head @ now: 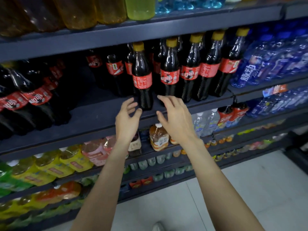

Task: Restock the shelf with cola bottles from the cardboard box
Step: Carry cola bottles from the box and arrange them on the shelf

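A cola bottle with a yellow cap and red label stands upright at the front edge of the dark shelf. More cola bottles fill the row to its right and behind it. My left hand is just below and left of the bottle's base, fingers spread, holding nothing. On the other side, my right hand hovers below and right of the base, also empty with fingers apart. Neither hand touches the bottle. The cardboard box is out of view.
Large cola bottles stand at the shelf's left. Blue drink bottles fill the right. The shelf above hangs low over the caps. Lower shelves hold tea and juice bottles. A light tiled floor lies below right.
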Action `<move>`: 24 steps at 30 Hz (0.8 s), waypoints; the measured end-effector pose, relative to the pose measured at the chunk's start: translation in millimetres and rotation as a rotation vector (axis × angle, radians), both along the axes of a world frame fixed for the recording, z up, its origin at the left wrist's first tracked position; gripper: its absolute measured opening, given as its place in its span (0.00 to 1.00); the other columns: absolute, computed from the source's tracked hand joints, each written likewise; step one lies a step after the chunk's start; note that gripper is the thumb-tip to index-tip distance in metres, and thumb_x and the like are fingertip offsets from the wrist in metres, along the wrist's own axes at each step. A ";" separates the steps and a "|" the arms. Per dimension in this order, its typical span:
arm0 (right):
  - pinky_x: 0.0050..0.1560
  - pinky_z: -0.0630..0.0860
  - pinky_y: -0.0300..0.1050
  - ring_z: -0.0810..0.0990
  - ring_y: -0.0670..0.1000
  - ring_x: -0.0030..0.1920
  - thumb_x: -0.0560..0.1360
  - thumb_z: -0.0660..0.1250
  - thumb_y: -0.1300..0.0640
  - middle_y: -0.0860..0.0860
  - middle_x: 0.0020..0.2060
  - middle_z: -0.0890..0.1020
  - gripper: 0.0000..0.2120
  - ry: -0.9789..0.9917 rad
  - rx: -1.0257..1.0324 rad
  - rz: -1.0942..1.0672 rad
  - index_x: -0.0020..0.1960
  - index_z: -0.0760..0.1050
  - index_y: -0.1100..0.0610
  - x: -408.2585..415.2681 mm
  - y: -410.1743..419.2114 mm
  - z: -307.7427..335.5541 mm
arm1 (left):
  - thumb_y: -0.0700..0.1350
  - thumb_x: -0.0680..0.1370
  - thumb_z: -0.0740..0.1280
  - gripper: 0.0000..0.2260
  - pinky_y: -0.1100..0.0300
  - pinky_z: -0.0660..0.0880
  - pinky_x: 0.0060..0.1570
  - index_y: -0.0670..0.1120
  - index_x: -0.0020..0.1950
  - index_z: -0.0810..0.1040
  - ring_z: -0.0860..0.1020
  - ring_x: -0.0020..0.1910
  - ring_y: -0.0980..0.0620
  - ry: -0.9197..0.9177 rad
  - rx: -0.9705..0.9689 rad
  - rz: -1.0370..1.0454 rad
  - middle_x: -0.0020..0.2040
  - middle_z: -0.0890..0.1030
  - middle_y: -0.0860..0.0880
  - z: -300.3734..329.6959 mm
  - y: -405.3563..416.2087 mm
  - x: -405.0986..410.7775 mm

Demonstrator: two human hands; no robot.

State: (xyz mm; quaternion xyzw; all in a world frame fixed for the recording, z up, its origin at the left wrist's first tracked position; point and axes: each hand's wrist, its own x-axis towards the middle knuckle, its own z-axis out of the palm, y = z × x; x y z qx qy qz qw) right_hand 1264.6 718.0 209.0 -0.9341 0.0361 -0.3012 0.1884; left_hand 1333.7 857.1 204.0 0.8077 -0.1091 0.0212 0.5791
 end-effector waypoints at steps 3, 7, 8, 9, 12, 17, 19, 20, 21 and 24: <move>0.51 0.74 0.50 0.75 0.57 0.59 0.77 0.65 0.54 0.53 0.61 0.76 0.24 0.220 -0.069 0.131 0.71 0.66 0.52 -62.3 -34.2 -4.4 | 0.44 0.79 0.65 0.11 0.70 0.73 0.53 0.52 0.61 0.75 0.77 0.49 0.67 -0.084 0.061 -0.111 0.51 0.80 0.61 -0.2 -16.9 -66.3; 0.38 0.74 0.46 0.80 0.54 0.51 0.78 0.62 0.51 0.51 0.54 0.80 0.17 0.308 -0.116 0.109 0.66 0.71 0.51 -166.1 -87.6 -25.6 | 0.43 0.80 0.64 0.07 0.71 0.73 0.47 0.54 0.53 0.79 0.79 0.46 0.66 -0.290 0.038 -0.264 0.46 0.80 0.63 -7.5 -58.5 -162.0; 0.37 0.76 0.47 0.80 0.54 0.50 0.78 0.61 0.51 0.50 0.51 0.81 0.16 0.270 -0.100 0.064 0.64 0.73 0.52 -195.8 -100.6 -34.0 | 0.42 0.80 0.63 0.07 0.70 0.73 0.46 0.52 0.53 0.79 0.79 0.43 0.65 -0.355 -0.021 -0.277 0.44 0.80 0.63 -13.7 -71.7 -187.2; 0.37 0.77 0.47 0.81 0.54 0.48 0.77 0.61 0.51 0.50 0.49 0.82 0.15 0.210 -0.065 0.008 0.61 0.75 0.52 -225.9 -113.6 -42.7 | 0.42 0.81 0.61 0.07 0.70 0.73 0.44 0.50 0.53 0.79 0.79 0.40 0.64 -0.402 -0.089 -0.286 0.40 0.80 0.63 -22.1 -85.5 -211.8; 0.42 0.76 0.46 0.80 0.52 0.47 0.77 0.62 0.52 0.50 0.45 0.82 0.12 0.014 0.077 -0.203 0.56 0.78 0.55 -319.8 -152.1 -70.3 | 0.45 0.81 0.59 0.08 0.63 0.74 0.40 0.49 0.54 0.78 0.79 0.36 0.58 -0.381 -0.203 -0.360 0.36 0.80 0.59 -56.3 -132.8 -281.0; 0.47 0.75 0.43 0.81 0.52 0.48 0.75 0.65 0.56 0.51 0.46 0.83 0.09 -0.019 0.206 -0.572 0.53 0.79 0.57 -480.7 -212.9 -126.7 | 0.52 0.78 0.62 0.06 0.63 0.75 0.40 0.55 0.49 0.78 0.78 0.35 0.57 -0.050 -0.101 -0.592 0.35 0.80 0.58 -116.1 -232.5 -390.8; 0.47 0.75 0.42 0.81 0.51 0.47 0.75 0.66 0.57 0.50 0.46 0.83 0.08 0.048 0.305 -0.706 0.53 0.79 0.56 -542.4 -234.1 -148.3 | 0.48 0.77 0.64 0.04 0.64 0.75 0.42 0.56 0.49 0.78 0.79 0.38 0.58 0.100 0.026 -0.734 0.36 0.81 0.58 -140.1 -274.7 -432.3; 0.46 0.74 0.42 0.81 0.51 0.47 0.74 0.67 0.58 0.50 0.47 0.83 0.08 0.092 0.357 -0.777 0.53 0.79 0.56 -571.6 -244.6 -157.6 | 0.45 0.78 0.65 0.06 0.63 0.75 0.44 0.56 0.49 0.78 0.80 0.40 0.58 0.139 0.111 -0.808 0.36 0.81 0.58 -150.8 -295.7 -452.0; 0.46 0.74 0.42 0.81 0.51 0.46 0.74 0.68 0.59 0.50 0.47 0.83 0.08 0.140 0.411 -0.847 0.54 0.79 0.56 -599.8 -255.7 -166.3 | 0.44 0.78 0.64 0.07 0.61 0.75 0.46 0.56 0.49 0.78 0.81 0.42 0.56 0.165 0.195 -0.876 0.38 0.82 0.58 -160.4 -316.9 -471.0; 0.45 0.73 0.44 0.80 0.52 0.48 0.75 0.67 0.58 0.50 0.48 0.82 0.10 0.291 0.558 -1.016 0.56 0.78 0.55 -681.2 -293.8 -191.1 | 0.45 0.78 0.65 0.06 0.60 0.74 0.49 0.54 0.51 0.79 0.81 0.46 0.54 0.215 0.392 -1.031 0.44 0.83 0.54 -186.3 -382.2 -526.7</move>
